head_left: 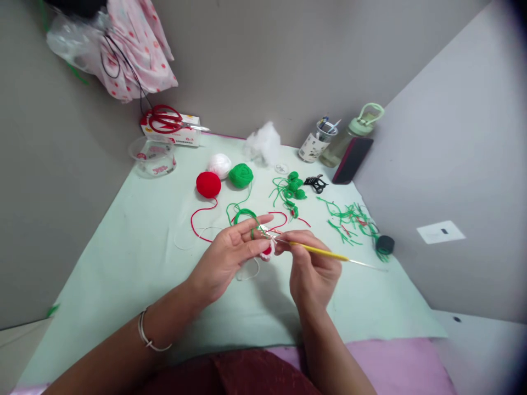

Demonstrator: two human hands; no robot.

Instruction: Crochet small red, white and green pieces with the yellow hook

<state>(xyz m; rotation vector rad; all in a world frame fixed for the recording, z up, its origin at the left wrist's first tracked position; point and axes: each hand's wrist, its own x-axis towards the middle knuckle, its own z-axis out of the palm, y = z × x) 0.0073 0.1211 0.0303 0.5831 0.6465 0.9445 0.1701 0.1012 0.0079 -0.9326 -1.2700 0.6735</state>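
Note:
My left hand (230,249) pinches a small red and white crochet piece (267,252) between thumb and fingers, with green yarn looped over the fingers. My right hand (313,269) grips a crochet hook (325,252) by its yellow handle, and the metal tip meets the piece. The hook's other metal end points out to the right. Behind my hands sit a red yarn ball (208,185), a white yarn ball (219,165) and a green yarn ball (241,175). Loose red, green and white strands run from that area towards my left hand.
Small green crochet pieces (294,185) lie beyond my hands near a black hair clip (316,183). Green yarn scraps (349,219) are at right. Along the back stand a clear tub (153,159), red scissors (165,119) on a box, white stuffing (264,144), a pen cup (315,144), a bottle (362,127) and a phone (353,161).

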